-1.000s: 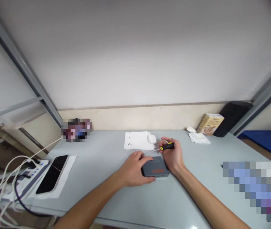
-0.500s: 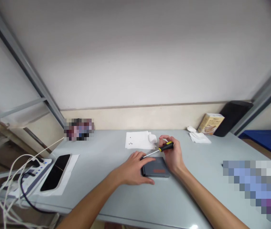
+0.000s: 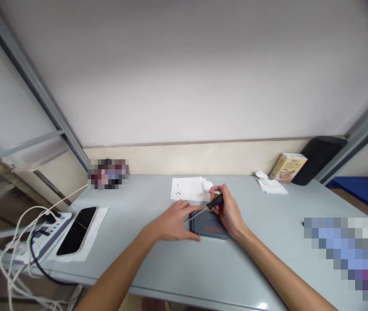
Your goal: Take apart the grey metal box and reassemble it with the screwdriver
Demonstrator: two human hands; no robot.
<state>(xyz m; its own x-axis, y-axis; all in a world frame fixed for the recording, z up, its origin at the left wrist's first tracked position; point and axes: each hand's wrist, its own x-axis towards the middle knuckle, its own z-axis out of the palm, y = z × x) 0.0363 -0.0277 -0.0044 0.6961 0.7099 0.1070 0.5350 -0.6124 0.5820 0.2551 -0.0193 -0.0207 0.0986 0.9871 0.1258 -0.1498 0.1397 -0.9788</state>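
A flat dark grey metal box (image 3: 208,221), with a reddish label and a row of vent holes along its front side, lies on the table. My left hand (image 3: 175,221) is at its left end, thumb at the front edge and forefinger at the back edge. A screwdriver (image 3: 214,201) with a black and yellow handle is held in my right hand (image 3: 231,211), above the box's right part. Its shaft slants down leftward across the box, the tip just past the left end, near my left palm. Whether the tip touches anything cannot be made out.
Behind the box lie white paper sheets (image 3: 187,188) with several tiny dark pieces and a rounded white object (image 3: 207,186). At left are a phone (image 3: 77,231) and a power strip (image 3: 49,235) with cables. A yellow carton (image 3: 288,167) and tissues (image 3: 273,186) stand back right.
The screwdriver and my right hand have moved left and tilted, its tip shifting from the box's back left corner to beyond the left end. My left hand has slid slightly left.
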